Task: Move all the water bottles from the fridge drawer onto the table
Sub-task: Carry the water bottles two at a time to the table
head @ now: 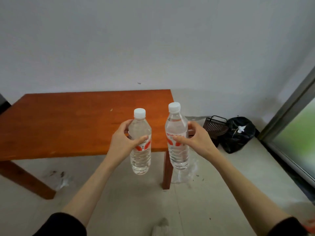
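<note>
**Two bottles held up in front of table**

Far left: orange-brown wooden table (68, 123) against white wall, top w/ a small pale speck near the middle. Left hand (122, 142) wrapped round the left water bottle (140, 150), thumb across the red/white label, fingers curled behind; bottle upright, white cap on, clear liquid inside, seen over the table's front edge, not resting on it. Right hand (196, 138) grips the right water bottle (178, 142) at label height, thumb in front, fingers round the back; also upright & capped, seen by the table's right front corner, slightly higher than the other. Bottles near each other, not touching. Right of them on the floor: dark slatted basket (215, 127), then black bag (238, 133) just beside it, by a window frame. Dark sleeves at both forearms
</note>
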### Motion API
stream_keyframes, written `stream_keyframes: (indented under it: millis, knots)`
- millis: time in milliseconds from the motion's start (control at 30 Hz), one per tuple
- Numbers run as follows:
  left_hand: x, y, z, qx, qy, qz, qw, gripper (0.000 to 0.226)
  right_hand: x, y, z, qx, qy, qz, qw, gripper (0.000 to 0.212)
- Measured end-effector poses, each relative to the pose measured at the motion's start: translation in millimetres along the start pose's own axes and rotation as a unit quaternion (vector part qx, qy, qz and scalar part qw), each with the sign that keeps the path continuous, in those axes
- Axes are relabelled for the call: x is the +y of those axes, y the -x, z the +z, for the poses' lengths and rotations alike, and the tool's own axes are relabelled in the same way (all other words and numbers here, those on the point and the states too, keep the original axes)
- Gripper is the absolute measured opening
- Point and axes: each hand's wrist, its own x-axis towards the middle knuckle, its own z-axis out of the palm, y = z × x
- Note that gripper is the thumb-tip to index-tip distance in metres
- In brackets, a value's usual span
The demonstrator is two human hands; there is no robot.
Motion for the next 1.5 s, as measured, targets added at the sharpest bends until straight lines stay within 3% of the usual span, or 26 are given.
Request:
stream_keyframes:
  millis: [400, 833, 1200, 1500]
  knots:
    - [-41, -190, 5, 0.041, -0.016, -0.078, 0.996, 0.081, 14, -229, 35, -0.079, 0.047, 0.012, 0.996, 0.065]
    - [-132, -390, -10, -0.056, -0.054, -0.108, 0.991, 0.077, 33, -428, 140, -0.115, 0.079, 0.069, 0.988, 0.067]
    - [-203, -557, -13, -0.103, -0.053, -0.083, 0.99, 0.074, 63, -586, 206, -0.104, -0.003, 0.127, 0.986, 0.066]
    - [-225, -611, -7, -0.12, -0.033, -0.059, 0.991, 0.078, 70, -636, 220, -0.134, -0.08, 0.13, 0.979, 0.064]
